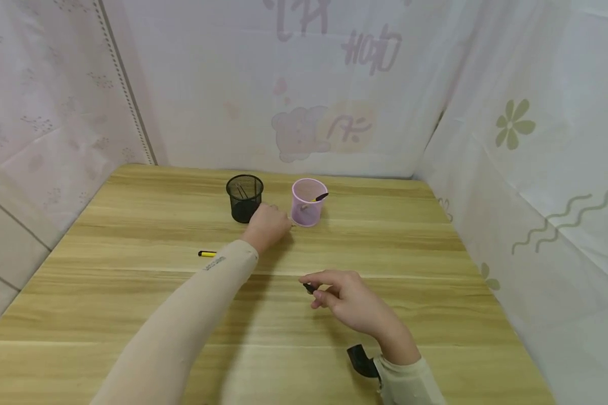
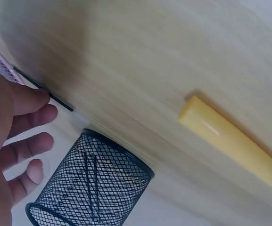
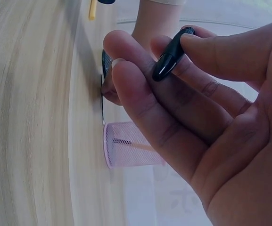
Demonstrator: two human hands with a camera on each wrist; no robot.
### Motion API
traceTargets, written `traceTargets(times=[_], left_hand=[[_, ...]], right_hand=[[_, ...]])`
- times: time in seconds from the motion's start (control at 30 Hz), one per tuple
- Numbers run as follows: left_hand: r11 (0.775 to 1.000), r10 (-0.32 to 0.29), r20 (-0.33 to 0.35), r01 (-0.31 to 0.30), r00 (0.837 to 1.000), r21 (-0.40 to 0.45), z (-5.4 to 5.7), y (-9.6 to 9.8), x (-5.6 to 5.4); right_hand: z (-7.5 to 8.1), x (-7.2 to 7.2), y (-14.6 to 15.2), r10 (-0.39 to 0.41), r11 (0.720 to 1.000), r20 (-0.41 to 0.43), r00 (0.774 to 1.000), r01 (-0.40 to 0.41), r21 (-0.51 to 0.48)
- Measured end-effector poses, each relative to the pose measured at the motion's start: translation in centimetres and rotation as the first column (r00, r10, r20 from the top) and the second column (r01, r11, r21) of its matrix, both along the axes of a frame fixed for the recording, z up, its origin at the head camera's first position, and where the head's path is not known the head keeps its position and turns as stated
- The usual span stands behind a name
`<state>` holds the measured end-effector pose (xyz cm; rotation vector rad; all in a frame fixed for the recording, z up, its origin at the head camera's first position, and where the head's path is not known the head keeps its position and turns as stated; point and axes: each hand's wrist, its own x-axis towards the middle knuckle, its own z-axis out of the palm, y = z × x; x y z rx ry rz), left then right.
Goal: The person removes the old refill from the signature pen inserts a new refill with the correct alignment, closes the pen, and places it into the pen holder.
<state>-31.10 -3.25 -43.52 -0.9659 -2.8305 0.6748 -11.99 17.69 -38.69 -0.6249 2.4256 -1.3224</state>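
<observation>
My left hand reaches between the two mesh cups. In the left wrist view its thumb and finger pinch a thin black pen refill just above the table. A black mesh cup stands beside this hand, with thin dark rods inside. On its other side is a pink mesh cup, with a black and yellow pen part leaning out over the rim. My right hand, nearer the front, holds a small glossy black pen tip with a ridged end, its thumb pressing it against the fingers.
A yellow pen barrel with a black end lies on the wooden table, left of my left forearm. A curved black piece sticks out by the right sleeve. Patterned curtains stand behind the table and at both sides.
</observation>
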Motion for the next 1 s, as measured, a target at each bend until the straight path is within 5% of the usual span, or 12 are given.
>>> traceTargets(times=[0.47, 0.7, 1.0], left_hand=[[0.999, -0.052, -0.059, 0.052, 0.997, 0.008, 0.9, -1.0, 0.0], [0.993, -0.037, -0.093, 0.048, 0.995, 0.111, 4.4, -2.0, -0.6], [0.966, 0.134, -0.033, -0.123, 0.99, 0.229, 8.5, -5.3, -2.3]], right_hand=[[0.2, -0.5, -0.6, 0.009, 1.0, -0.025, 1.0, -0.009, 0.008], [0.3, -0.6, -0.5, 0.011, 1.0, -0.039, 0.999, -0.01, 0.019], [0.2, -0.9, -0.5, 0.018, 1.0, -0.04, 0.999, -0.017, 0.025]])
